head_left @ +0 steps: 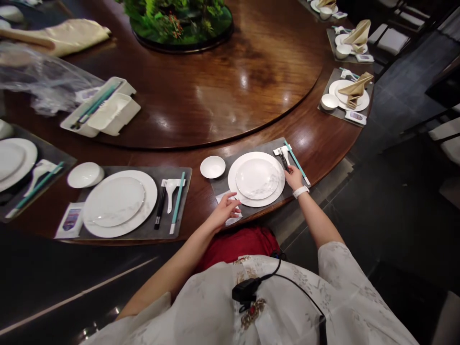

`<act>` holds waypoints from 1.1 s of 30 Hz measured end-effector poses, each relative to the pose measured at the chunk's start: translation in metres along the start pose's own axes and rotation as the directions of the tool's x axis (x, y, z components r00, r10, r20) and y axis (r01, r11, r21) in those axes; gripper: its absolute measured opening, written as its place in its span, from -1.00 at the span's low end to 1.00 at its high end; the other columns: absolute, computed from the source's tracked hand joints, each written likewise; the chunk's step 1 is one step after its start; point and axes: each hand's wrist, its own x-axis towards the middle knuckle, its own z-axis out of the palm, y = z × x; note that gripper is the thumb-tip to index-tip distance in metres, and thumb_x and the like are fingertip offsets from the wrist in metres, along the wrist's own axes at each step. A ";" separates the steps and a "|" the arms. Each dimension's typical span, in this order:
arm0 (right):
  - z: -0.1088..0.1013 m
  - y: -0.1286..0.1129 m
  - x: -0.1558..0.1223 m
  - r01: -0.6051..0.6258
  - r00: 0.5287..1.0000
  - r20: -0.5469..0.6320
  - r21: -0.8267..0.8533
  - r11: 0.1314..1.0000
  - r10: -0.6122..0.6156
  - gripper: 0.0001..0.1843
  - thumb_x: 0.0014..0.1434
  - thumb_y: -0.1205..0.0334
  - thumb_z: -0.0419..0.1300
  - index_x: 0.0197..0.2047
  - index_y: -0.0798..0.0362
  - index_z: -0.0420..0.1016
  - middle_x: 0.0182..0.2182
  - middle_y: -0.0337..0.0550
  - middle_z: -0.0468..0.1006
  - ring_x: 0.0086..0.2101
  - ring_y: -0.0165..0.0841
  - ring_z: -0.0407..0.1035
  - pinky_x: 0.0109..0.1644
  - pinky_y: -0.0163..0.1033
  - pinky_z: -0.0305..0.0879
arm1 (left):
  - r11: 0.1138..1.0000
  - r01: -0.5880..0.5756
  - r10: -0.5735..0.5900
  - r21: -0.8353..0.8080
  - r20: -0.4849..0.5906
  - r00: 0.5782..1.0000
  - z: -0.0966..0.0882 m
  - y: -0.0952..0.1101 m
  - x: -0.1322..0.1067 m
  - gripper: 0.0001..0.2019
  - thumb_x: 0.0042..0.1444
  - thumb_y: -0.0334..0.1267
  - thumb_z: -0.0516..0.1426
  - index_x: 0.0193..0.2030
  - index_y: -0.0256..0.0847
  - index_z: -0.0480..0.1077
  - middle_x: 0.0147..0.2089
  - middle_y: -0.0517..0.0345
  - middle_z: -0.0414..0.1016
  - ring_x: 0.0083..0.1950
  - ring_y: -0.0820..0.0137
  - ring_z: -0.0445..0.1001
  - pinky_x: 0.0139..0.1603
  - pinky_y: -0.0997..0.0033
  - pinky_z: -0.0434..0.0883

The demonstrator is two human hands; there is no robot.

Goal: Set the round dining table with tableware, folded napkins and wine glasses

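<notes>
Pinching black cutlery (284, 163) at the right of a place setting

Gripping the black cutlery between fingertips of the right hand (294, 178), by the lower end, likely to leave the upper end lying at the cutlery rest (278, 152). Too small to tell exact type. Located just right of the large plate (233, 178), beside the white spoon (286, 154), with teal chopsticks (296, 163) farther right; kept roughly parallel, probably for easy pick-up. Hovering or resting the left hand (225, 210) above the white packet (233, 221), fingers spread, slightly curled, seemingly empty; cannot tell contact. Nested on the large plate: small plate (257, 178), probably as a layered setting. Set at upper left, apart from the plates: bowl (212, 167), likely to keep the middle free. Repeated to the left on the same bench (321, 155): similar layout, apparently for uniformity. Stored lengthwise in the cutlery box (118, 115): teal and dark sticks, presumably to fit the narrow compartment.
</notes>
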 end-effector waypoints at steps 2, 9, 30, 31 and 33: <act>0.001 0.006 0.018 -0.003 1.000 -0.009 -0.073 0.997 0.002 -0.64 0.06 0.28 0.18 -0.06 0.17 0.54 -0.18 0.11 0.62 -0.11 -0.07 0.50 0.10 0.04 0.41 | 0.999 0.050 -0.050 -0.002 0.008 0.999 -0.005 -0.007 -0.006 -0.48 0.02 -0.11 0.34 0.08 -0.18 0.33 -0.14 0.12 0.44 -0.33 0.51 0.48 -0.36 0.54 0.44; 0.010 0.017 0.033 0.027 0.998 0.058 -0.263 0.964 -0.013 -0.72 0.09 0.35 0.17 -0.13 0.22 0.56 -0.15 0.19 0.62 -0.09 -0.06 0.48 0.15 0.01 0.36 | 0.994 0.106 -0.106 0.006 0.042 0.993 -0.014 -0.015 -0.012 -0.51 -0.11 -0.05 0.41 -0.08 -0.24 0.45 -0.16 0.12 0.46 -0.30 0.50 0.47 -0.35 0.55 0.42; -0.004 0.064 -0.027 -0.070 0.997 -0.056 -0.313 0.947 0.055 -0.87 0.00 0.35 0.18 -0.30 0.06 0.43 -0.38 -0.09 0.48 -0.26 -0.18 0.36 -0.01 -0.11 0.33 | 0.987 0.095 -0.114 0.131 0.146 0.983 -0.009 -0.021 0.000 -0.31 -0.34 0.18 0.45 -0.13 -0.23 0.44 -0.22 0.12 0.48 -0.27 0.44 0.43 -0.28 0.45 0.36; -0.004 0.065 -0.027 -0.075 0.996 -0.067 -0.300 0.951 0.057 -0.86 -0.02 0.35 0.18 -0.31 0.06 0.44 -0.39 -0.10 0.48 -0.26 -0.18 0.36 -0.01 -0.11 0.33 | 0.986 0.095 -0.114 0.135 0.145 0.983 -0.010 -0.022 -0.001 -0.30 -0.35 0.19 0.45 -0.13 -0.23 0.44 -0.22 0.12 0.47 -0.26 0.44 0.43 -0.28 0.44 0.36; -0.003 0.066 -0.026 -0.088 0.994 -0.091 -0.276 0.957 0.065 -0.85 -0.05 0.35 0.19 -0.32 0.06 0.45 -0.40 -0.10 0.48 -0.26 -0.18 0.36 -0.01 -0.11 0.33 | 0.985 0.094 -0.115 0.147 0.143 0.983 -0.013 -0.024 -0.002 -0.29 -0.34 0.20 0.44 -0.12 -0.23 0.44 -0.22 0.12 0.47 -0.26 0.43 0.43 -0.27 0.44 0.37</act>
